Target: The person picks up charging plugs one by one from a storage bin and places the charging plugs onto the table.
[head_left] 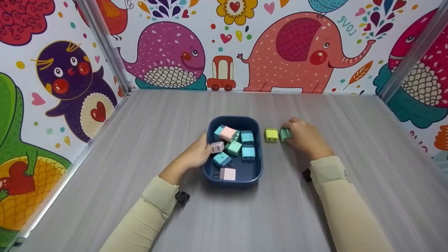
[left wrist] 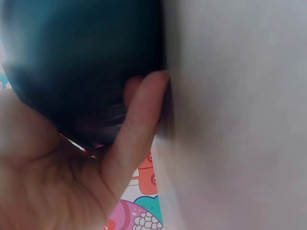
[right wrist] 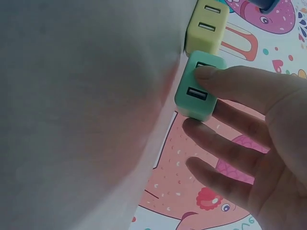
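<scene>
We see our left hand (head_left: pixel 196 154) gripping the left wall of a dark blue tub (head_left: pixel 245 172), smooth, plastic-looking and rectangular with rounded corners. To the tub's right, our right hand (head_left: pixel 305 137) pinches a green plug (right wrist: pixel 196 86), a soft-edged block with two slots; the thumb lies across the slotted face. We cannot tell whether this plug touches the counter (head_left: pixel 280 217), which has a grey, streaky grain. Just left of it sits a boxy yellow plug (head_left: pixel 271 135). Inside the tub we find a jumble of blue, pink and green plugs; the nearest pink plug (head_left: pixel 228 174) points thin metal prongs left.
</scene>
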A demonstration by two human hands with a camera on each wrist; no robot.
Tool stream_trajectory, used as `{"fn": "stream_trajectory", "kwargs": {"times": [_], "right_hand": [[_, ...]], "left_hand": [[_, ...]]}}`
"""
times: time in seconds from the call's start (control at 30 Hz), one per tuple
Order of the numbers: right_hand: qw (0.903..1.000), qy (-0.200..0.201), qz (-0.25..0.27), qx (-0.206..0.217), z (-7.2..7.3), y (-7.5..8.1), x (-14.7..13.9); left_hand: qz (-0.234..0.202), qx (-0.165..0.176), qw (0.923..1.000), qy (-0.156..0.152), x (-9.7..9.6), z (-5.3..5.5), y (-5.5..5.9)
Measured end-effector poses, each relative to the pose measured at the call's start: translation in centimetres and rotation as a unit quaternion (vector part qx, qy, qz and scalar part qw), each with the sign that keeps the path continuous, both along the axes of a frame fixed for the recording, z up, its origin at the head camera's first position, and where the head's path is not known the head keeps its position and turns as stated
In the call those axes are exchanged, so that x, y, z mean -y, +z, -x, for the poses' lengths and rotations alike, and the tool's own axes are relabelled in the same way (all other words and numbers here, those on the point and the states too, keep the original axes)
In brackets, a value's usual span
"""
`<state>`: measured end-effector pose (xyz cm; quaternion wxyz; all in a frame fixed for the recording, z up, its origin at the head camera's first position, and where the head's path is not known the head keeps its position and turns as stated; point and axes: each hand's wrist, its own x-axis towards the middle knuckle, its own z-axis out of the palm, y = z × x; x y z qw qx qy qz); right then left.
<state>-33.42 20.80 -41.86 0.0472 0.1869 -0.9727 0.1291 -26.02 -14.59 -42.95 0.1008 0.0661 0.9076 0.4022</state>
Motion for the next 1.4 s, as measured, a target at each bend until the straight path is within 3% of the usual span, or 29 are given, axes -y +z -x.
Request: {"fn": "stream_trajectory", "kwargs": {"times": [0.5,1.0,1.4], "right_hand": [[0.9999,0.002,-0.008,-0.006,-0.23,-0.29,0.07],[0.9998,-0.008,-0.009,0.013,-0.26,-0.23,0.43],[1.0,-0.004,-0.006,-0.005,-0.29,-0.31,0.49]], "left_hand": [[0.001,-0.019,0.9998,-0.007,0.04,0.05,-0.16],[0.011,-0.001,0.9999,0.002,0.08,0.08,0.01],[0.015,-0.013,0.9998,-0.006,0.2,0.08,-0.05]]}}
